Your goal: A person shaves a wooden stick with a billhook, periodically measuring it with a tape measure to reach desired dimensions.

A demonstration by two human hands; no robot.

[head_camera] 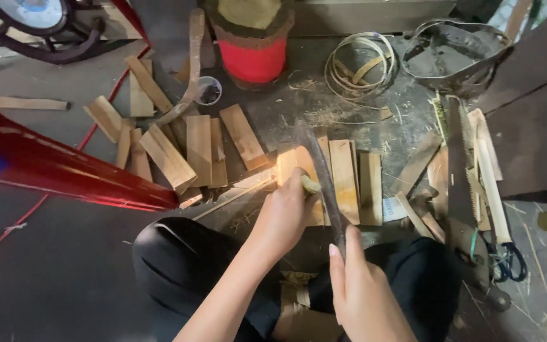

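My right hand [362, 291] grips the handle of a long dark blade [321, 168] that points away from me over the wood. In front of my knees, my left hand [286, 212] holds a small pale piece of wood [310, 185] upright against the blade's edge. Flat wooden slats [349, 180] lie side by side on the dark floor just beyond both hands. I am seated with my knees in black trousers [178, 259] apart.
More cut slats [185, 149] are scattered to the left, near a small cup [209, 90] and a red cylinder [252, 60]. Coiled strips [359, 63] lie behind. A hand saw [460, 171] and sticks sit at right. A red curved frame [45, 168] crosses the left.
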